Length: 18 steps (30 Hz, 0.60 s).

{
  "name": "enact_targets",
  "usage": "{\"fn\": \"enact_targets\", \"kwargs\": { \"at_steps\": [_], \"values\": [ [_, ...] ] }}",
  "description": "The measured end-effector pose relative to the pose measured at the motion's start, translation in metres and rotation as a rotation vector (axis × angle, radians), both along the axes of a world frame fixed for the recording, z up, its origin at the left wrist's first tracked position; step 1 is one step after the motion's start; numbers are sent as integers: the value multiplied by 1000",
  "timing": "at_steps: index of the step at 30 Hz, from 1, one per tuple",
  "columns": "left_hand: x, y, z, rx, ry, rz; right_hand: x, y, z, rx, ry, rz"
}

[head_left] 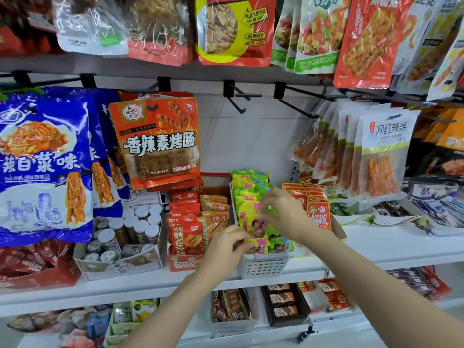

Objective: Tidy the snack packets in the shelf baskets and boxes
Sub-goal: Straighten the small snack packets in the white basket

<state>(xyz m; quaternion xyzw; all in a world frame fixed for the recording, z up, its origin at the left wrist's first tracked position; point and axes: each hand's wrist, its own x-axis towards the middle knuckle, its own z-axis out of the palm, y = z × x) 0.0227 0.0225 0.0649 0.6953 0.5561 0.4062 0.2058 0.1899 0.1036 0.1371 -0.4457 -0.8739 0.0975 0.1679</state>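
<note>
A white perforated basket (263, 268) on the middle shelf holds rows of small yellow, green and pink snack packets (247, 194). My left hand (226, 249) curls its fingers over the packets at the basket's front left and pinches one yellow packet (256, 243). Further back, my right hand (283, 212) reaches in from the right and pinches a small packet with a picture on it (258, 226) over the basket's middle. Both hands hide part of the front rows.
An orange cardboard box of red packets (184, 264) stands left of the basket, red packets (319, 212) to its right. A box of white-lidded jars (125, 262) sits further left. Large bags hang from black hooks (241, 95) above. A lower shelf holds more boxes.
</note>
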Motion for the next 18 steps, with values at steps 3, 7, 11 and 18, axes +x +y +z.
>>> {"fn": "enact_targets", "kwargs": {
  "at_steps": [3,7,11,18],
  "values": [
    [3,-1,0,-11,-18,27,7,3,28,14,161,13],
    [1,0,5,-138,-102,0,13,4,64,115,287,-34],
    [-6,9,22,-99,-361,92,24,10,94,133,452,-89],
    [-2,18,46,-213,-500,-94,32,20,111,22,506,-148]
  ]
}}
